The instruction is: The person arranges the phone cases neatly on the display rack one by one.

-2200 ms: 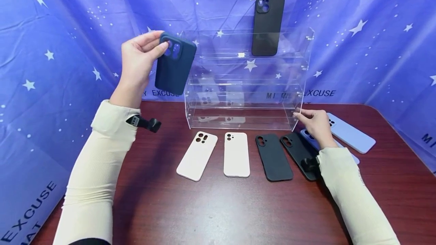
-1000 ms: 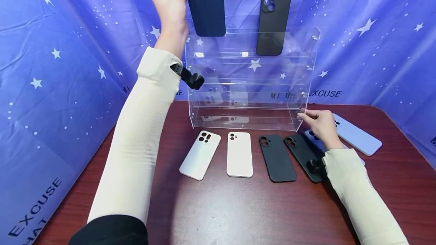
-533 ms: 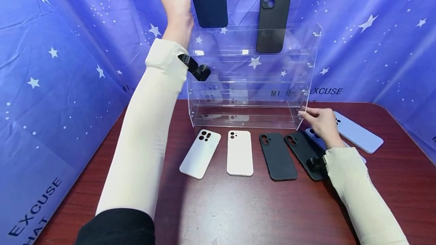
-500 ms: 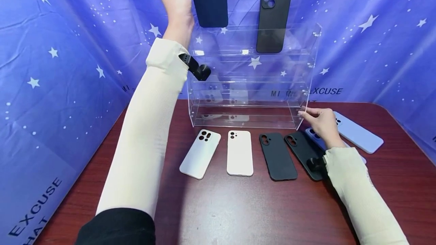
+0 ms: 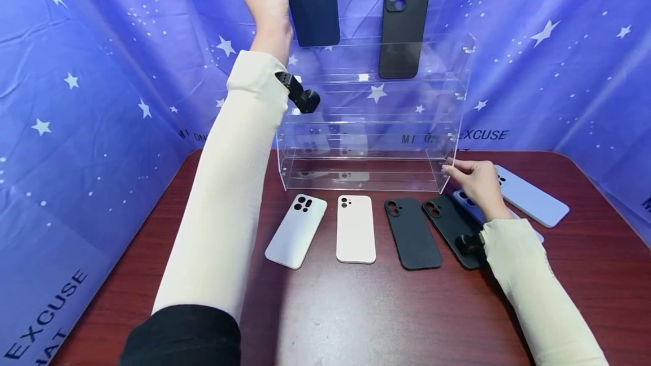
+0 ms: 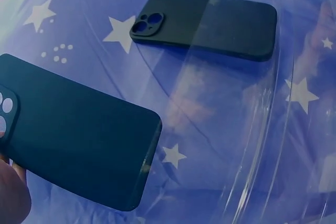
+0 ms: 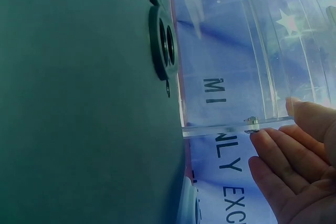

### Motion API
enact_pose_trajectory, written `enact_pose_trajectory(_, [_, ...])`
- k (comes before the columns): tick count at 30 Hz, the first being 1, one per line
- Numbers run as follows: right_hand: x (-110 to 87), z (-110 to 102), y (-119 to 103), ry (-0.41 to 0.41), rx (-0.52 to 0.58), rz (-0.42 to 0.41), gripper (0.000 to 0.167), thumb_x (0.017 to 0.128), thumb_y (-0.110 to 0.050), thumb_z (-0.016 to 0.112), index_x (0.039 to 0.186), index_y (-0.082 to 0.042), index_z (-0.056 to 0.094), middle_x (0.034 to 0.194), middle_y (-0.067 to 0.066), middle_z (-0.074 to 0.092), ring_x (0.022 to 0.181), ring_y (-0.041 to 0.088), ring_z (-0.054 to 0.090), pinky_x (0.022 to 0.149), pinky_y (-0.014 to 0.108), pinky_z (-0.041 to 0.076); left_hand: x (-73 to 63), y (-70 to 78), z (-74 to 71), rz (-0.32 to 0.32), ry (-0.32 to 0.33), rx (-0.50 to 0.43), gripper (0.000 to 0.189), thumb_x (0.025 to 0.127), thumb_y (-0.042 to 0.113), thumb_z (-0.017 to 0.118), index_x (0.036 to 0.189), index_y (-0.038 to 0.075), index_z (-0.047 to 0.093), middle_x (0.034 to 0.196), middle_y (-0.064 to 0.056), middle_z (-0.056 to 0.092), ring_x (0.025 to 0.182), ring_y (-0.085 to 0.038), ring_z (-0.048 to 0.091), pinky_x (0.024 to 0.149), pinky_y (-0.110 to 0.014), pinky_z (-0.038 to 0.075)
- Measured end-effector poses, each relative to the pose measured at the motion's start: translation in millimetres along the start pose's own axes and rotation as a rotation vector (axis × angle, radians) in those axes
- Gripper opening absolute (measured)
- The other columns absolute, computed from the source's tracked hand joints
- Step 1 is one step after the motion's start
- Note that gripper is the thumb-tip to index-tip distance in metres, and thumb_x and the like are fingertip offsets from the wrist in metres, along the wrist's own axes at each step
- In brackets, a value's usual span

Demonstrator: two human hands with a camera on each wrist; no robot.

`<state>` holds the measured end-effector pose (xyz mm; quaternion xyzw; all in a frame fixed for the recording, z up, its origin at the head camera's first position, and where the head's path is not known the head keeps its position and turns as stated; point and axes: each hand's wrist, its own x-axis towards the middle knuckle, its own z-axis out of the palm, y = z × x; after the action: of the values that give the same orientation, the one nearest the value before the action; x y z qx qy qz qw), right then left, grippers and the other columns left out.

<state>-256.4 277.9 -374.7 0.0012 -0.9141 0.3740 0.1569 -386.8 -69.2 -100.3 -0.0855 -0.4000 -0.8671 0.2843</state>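
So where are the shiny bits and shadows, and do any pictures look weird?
Head view: glare on the wooden table, glints on the clear acrylic rack, a shadow beside the left sleeve; left wrist view: the navy phone case looks teal and the rack's edges bow; right wrist view: a dark phone case looks greenish and fills the left side.

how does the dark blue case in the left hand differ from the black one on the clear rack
The left hand holds the dark blue case; the black case rests in the clear rack. In the head view, the dark blue case looks navy and the black case charcoal, with the dark blue case higher and farther left than the black case. Both have camera cutouts.
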Motion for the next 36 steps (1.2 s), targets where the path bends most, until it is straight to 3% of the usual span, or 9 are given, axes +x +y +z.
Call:
enact_pose_trajectory(11, [-3.1, 1.9, -4.0, -0.004, 0.01, 0.001, 0.038, 0.089, -0.031, 0.065, 0.109, 0.001, 0.069, 0.1, 0.026, 0.067, 0.044, 0.006, 0.036, 0.04, 0.024, 0.03, -2.2, -10.8, -5.7, -0.068, 0.026, 0.086, 0.033, 0.08, -0.013, 0.066, 0.112, -0.008, 0.064, 0.11, -0.018, 0.068, 0.09, -0.012, 0.067, 0.073, -0.012, 0.051])
enact_pose_trajectory(19, [-3.0, 3.6, -5.4, 0.0, 0.007, -0.005, 0.036, 0.089, -0.03, 0.066, 0.109, 0.0, 0.069, 0.094, 0.026, 0.068, 0.039, 0.007, 0.03, 0.037, 0.026, 0.027, -0.7, -18.5, -12.4, -0.129, 0.052, 0.217, 0.033, 0.079, -0.011, 0.068, 0.111, -0.004, 0.067, 0.104, -0.012, 0.07, 0.087, -0.011, 0.067, 0.071, -0.011, 0.051])
enact_pose_trajectory(30, [-4.3, 6.2, -6.9, -0.006, 0.019, 0.001, 0.038, 0.089, -0.032, 0.065, 0.109, 0.0, 0.069, 0.095, 0.025, 0.068, 0.039, 0.007, 0.03, 0.036, 0.026, 0.028, 0.5, -24.3, -25.3, -0.184, 0.139, 0.334, 0.03, 0.081, -0.006, 0.069, 0.111, -0.001, 0.068, 0.104, -0.011, 0.071, 0.086, -0.012, 0.066, 0.069, -0.01, 0.051])
enact_pose_trajectory(36, [-4.0, 5.4, -9.7, -0.003, 0.017, -0.001, 0.038, 0.089, -0.032, 0.066, 0.109, 0.0, 0.069, 0.096, 0.025, 0.068, 0.042, 0.008, 0.033, 0.039, 0.026, 0.029, 1.5, -22.3, -23.7, -0.203, 0.186, 0.397, 0.029, 0.081, -0.002, 0.071, 0.109, 0.003, 0.07, 0.102, -0.006, 0.072, 0.085, -0.009, 0.066, 0.068, -0.008, 0.05])
